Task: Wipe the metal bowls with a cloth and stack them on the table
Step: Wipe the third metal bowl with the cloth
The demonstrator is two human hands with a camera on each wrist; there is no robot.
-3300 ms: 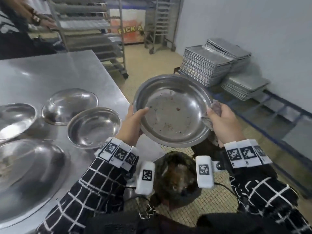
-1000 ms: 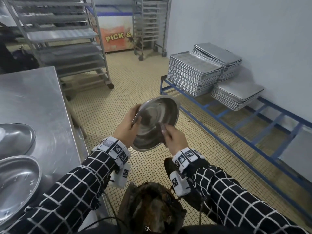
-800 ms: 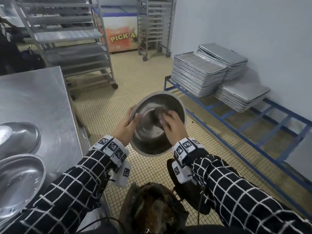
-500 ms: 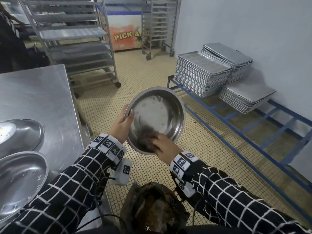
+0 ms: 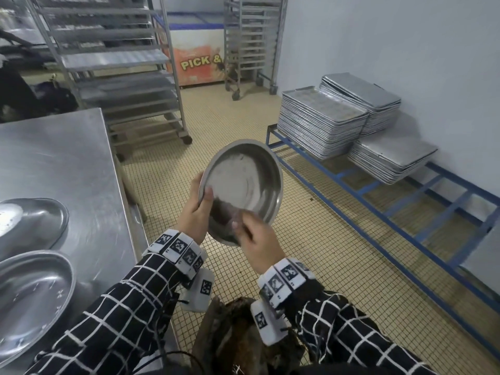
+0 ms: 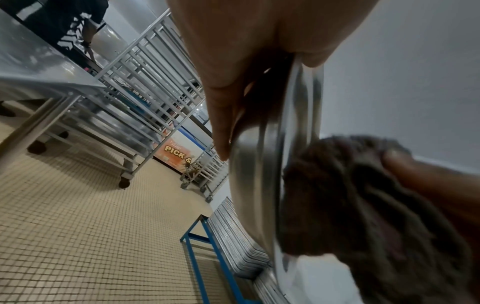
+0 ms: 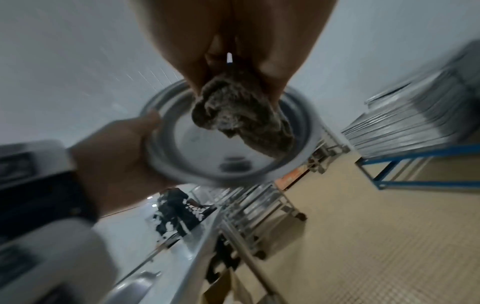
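A round metal bowl [image 5: 244, 180] is held tilted in the air over the tiled floor, its inside facing me. My left hand [image 5: 196, 209] grips its left rim, thumb inside. The bowl [image 6: 262, 174] shows edge-on in the left wrist view. My right hand [image 5: 254, 239] holds a dark brown cloth [image 5: 223, 212] bunched against the bowl's lower inside wall. The cloth [image 7: 241, 115] hangs from the right hand's fingers over the bowl [image 7: 233, 148] in the right wrist view. Two more metal bowls, one [image 5: 35, 223] behind the other [image 5: 29, 299], lie on the steel table [image 5: 67, 158] at the left.
Stacks of metal trays [image 5: 324, 120] sit on a low blue frame [image 5: 378, 201] by the right wall. Wheeled tray racks [image 5: 116, 71] stand behind the table. A dark bag [image 5: 243, 339] is on the floor below my wrists. A person [image 7: 176, 207] stands beyond the table.
The cloth swept round inside the bowl, from its centre down to the lower left wall. My left hand kept its grip while the bowl tilted a little.
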